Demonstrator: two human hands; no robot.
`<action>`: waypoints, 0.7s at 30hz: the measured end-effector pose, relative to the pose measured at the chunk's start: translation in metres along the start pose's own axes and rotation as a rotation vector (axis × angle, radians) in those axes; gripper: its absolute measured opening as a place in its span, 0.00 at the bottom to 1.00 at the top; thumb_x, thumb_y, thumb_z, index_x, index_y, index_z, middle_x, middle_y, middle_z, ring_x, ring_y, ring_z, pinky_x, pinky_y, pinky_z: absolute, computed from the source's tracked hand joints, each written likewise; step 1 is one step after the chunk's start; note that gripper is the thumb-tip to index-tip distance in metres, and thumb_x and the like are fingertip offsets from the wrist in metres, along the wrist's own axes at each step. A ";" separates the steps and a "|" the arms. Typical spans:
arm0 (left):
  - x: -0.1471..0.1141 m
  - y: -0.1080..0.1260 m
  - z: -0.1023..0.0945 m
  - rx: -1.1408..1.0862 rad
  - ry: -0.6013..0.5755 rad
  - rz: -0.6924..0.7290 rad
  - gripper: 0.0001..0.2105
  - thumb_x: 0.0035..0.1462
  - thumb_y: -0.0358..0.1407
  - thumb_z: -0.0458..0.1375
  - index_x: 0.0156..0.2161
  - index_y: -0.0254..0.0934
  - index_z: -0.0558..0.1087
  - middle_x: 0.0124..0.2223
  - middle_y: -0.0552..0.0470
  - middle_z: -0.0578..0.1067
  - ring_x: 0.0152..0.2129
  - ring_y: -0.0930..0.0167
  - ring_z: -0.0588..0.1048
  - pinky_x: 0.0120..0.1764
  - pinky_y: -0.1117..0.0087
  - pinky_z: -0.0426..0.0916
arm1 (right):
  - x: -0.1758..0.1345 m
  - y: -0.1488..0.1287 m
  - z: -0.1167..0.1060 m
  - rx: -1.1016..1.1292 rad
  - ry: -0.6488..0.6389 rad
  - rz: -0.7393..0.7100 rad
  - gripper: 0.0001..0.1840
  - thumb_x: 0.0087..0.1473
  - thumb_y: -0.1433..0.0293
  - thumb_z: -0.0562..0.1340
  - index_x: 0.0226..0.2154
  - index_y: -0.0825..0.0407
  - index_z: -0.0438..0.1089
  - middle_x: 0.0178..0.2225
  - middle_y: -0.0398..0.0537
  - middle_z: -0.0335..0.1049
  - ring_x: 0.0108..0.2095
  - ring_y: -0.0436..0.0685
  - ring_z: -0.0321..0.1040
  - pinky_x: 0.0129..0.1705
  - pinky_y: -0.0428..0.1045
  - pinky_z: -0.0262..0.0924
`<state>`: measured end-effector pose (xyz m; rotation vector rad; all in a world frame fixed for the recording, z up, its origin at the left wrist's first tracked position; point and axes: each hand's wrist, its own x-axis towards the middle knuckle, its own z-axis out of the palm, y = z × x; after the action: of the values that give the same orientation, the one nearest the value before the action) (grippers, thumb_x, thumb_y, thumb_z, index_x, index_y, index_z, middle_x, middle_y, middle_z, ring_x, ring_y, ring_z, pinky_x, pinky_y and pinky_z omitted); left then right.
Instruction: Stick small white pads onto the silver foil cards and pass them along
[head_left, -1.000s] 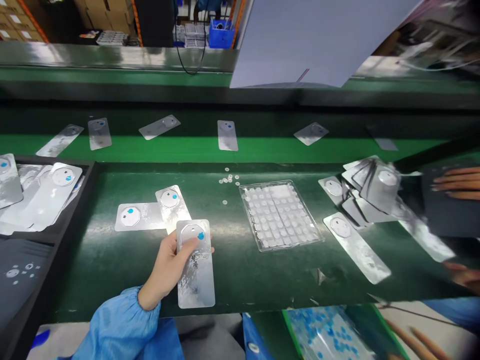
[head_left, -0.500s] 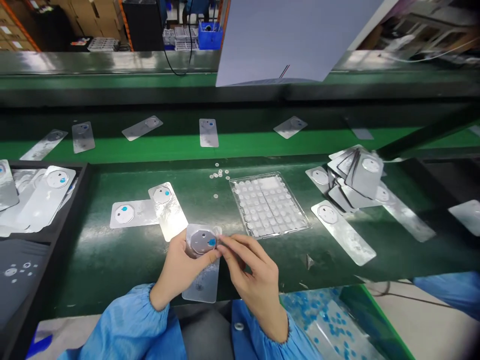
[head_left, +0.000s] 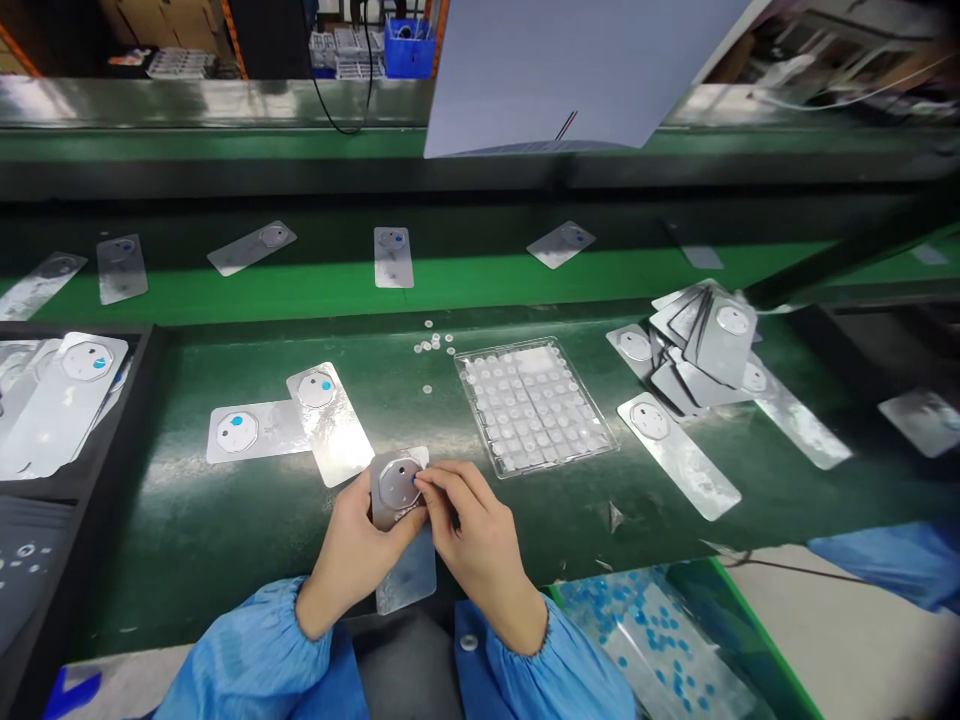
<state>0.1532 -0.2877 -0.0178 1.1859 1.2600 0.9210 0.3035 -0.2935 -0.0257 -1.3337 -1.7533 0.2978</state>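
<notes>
My left hand (head_left: 352,555) is closed around the near plate (head_left: 401,525), a silvery strip held over the front edge of the tabletop (head_left: 225,520), thumb lying beside the round disc at its far end. My right hand (head_left: 476,535) is pinched shut, thumb and forefinger meeting on a small blue tab at the rim of that disc; what sits between the fingertips is too small to tell beyond the blue speck.

As I judge it, this plate is mid-way through handling: the tab is gripped but not off. Just beyond my left hand lie two overlapping plates (head_left: 292,420), each with a blue dot on its disc. Beyond my right hand sits a clear tray (head_left: 534,405) of small round pieces, with a few loose pieces (head_left: 433,345) scattered beside its far left corner. Well to the right of that hand, a pile of plates (head_left: 701,350) shows no blue dots, so I take most of the lot as not yet dealt with. Far to the left of my left hand, a black bin (head_left: 139,400) holds more plates with blue dots.

The tabletop is dark green and glossy. Beyond it runs a brighter green belt (head_left: 480,280) carrying single plates spaced apart. Behind that are a shelf rail, a hanging grey sheet (head_left: 570,70), a blue crate (head_left: 405,30) and cartons.
</notes>
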 end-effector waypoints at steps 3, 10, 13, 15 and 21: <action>0.001 -0.001 0.000 0.016 0.027 0.018 0.23 0.55 0.37 0.67 0.56 0.37 0.74 0.51 0.46 0.80 0.46 0.62 0.79 0.50 0.64 0.73 | 0.002 0.000 0.001 0.110 0.061 0.027 0.07 0.65 0.74 0.64 0.43 0.50 0.78 0.38 0.50 0.76 0.37 0.55 0.77 0.40 0.48 0.76; -0.002 -0.003 0.002 0.067 0.020 0.005 0.13 0.58 0.40 0.66 0.47 0.36 0.77 0.40 0.49 0.82 0.34 0.66 0.79 0.38 0.69 0.74 | 0.003 -0.002 0.004 0.186 0.128 0.095 0.08 0.62 0.74 0.68 0.43 0.48 0.82 0.38 0.50 0.77 0.34 0.55 0.77 0.34 0.48 0.76; -0.003 -0.006 0.003 0.068 0.029 0.009 0.14 0.58 0.40 0.66 0.47 0.36 0.78 0.39 0.49 0.82 0.32 0.67 0.79 0.37 0.70 0.73 | 0.003 -0.004 0.005 0.192 0.159 0.107 0.09 0.62 0.75 0.67 0.41 0.48 0.82 0.36 0.49 0.78 0.34 0.54 0.77 0.35 0.48 0.76; -0.005 -0.007 0.004 0.068 0.033 0.001 0.15 0.58 0.40 0.66 0.48 0.36 0.78 0.39 0.49 0.82 0.32 0.66 0.79 0.36 0.70 0.73 | 0.003 -0.006 0.006 0.183 0.176 0.092 0.10 0.62 0.76 0.66 0.41 0.48 0.82 0.36 0.49 0.78 0.34 0.54 0.77 0.36 0.47 0.76; -0.004 -0.003 0.006 0.033 0.042 -0.025 0.16 0.57 0.40 0.67 0.49 0.36 0.78 0.43 0.47 0.83 0.38 0.64 0.80 0.41 0.68 0.74 | 0.003 -0.004 0.007 0.252 0.194 0.212 0.07 0.63 0.73 0.65 0.36 0.50 0.81 0.35 0.50 0.78 0.33 0.55 0.76 0.34 0.49 0.75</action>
<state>0.1579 -0.2929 -0.0206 1.1794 1.3249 0.9142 0.2955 -0.2906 -0.0253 -1.3177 -1.3670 0.4753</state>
